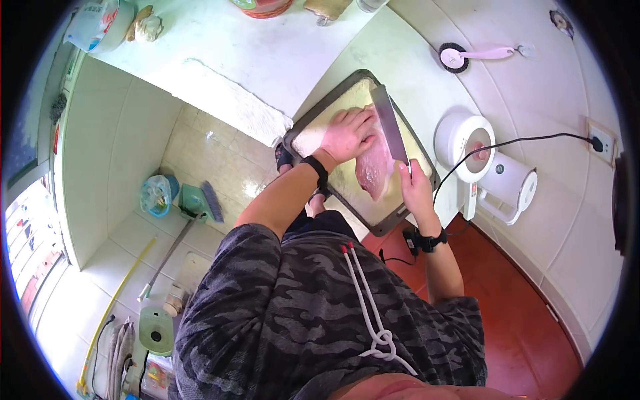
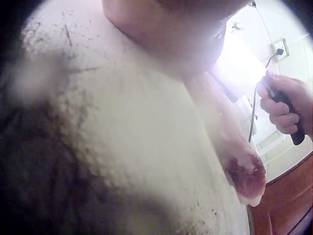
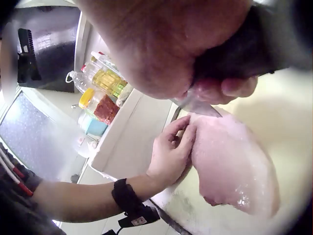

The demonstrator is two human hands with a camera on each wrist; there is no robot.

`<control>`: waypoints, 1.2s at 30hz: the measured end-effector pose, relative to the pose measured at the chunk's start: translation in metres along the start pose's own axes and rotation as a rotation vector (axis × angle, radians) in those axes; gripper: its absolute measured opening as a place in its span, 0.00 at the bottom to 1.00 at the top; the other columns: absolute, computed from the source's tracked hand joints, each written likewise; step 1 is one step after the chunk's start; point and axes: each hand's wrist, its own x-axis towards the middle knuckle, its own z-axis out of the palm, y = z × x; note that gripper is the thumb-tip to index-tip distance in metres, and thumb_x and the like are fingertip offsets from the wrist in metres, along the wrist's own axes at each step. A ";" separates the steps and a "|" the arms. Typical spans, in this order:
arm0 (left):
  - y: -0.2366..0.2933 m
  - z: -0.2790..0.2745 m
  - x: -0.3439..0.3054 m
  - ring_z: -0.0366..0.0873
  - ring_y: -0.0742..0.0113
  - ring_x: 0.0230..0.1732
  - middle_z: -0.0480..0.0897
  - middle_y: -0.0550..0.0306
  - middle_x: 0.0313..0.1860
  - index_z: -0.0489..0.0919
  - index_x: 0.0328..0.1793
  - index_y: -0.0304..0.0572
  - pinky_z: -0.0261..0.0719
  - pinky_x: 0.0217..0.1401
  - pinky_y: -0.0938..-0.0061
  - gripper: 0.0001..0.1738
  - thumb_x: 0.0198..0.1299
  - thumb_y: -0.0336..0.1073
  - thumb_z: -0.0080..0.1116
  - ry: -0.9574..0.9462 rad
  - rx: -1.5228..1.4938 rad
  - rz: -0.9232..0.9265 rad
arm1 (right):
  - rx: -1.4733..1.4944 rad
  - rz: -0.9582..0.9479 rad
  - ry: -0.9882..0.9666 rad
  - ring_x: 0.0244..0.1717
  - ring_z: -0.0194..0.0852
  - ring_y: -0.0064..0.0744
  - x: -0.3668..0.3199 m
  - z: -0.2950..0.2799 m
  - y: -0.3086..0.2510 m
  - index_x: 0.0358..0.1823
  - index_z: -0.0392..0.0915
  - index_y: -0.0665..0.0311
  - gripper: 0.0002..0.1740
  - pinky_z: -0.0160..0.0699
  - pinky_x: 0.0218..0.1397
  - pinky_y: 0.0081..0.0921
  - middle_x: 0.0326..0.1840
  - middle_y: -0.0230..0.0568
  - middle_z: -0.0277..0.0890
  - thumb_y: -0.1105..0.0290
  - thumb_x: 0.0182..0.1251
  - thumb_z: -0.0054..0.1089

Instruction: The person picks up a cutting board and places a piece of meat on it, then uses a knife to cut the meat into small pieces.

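A slab of raw pinkish meat lies on a pale cutting board with a dark rim. My left hand grips the meat from its left side, its bent fingers over the upper part. With my right hand I hold a kitchen knife by its black handle. The broad blade points away from me, along the right side of the meat. In the right wrist view the knife tip shows over the meat, close to the left fingertips; my right hand hides the rest of the blade.
Right of the board stand a white round cooker and a white kettle, with a black cord running to a wall socket. A white cloth hangs at the counter's edge. Bottles and a yellow-lidded jar stand on the far counter.
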 end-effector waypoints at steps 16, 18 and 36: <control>-0.002 0.002 0.000 0.77 0.55 0.62 0.81 0.55 0.58 0.82 0.55 0.41 0.74 0.61 0.60 0.26 0.50 0.42 0.70 -0.033 0.002 0.035 | 0.092 -0.175 0.169 0.36 0.80 0.68 0.053 0.041 -0.005 0.46 0.73 0.68 0.22 0.76 0.39 0.55 0.31 0.67 0.79 0.53 0.81 0.45; -0.003 0.002 0.000 0.77 0.55 0.62 0.81 0.55 0.58 0.82 0.55 0.41 0.74 0.61 0.60 0.26 0.50 0.42 0.70 -0.020 0.013 0.031 | 0.062 -0.170 0.136 0.36 0.80 0.68 0.061 0.038 -0.005 0.46 0.72 0.69 0.22 0.76 0.39 0.55 0.31 0.66 0.79 0.53 0.81 0.45; -0.003 0.007 -0.006 0.78 0.54 0.60 0.81 0.57 0.57 0.82 0.50 0.44 0.74 0.62 0.59 0.20 0.52 0.41 0.69 -0.005 0.001 0.029 | 0.206 -0.172 0.382 0.40 0.80 0.69 0.101 0.032 -0.029 0.48 0.74 0.73 0.26 0.78 0.42 0.52 0.35 0.67 0.81 0.50 0.80 0.47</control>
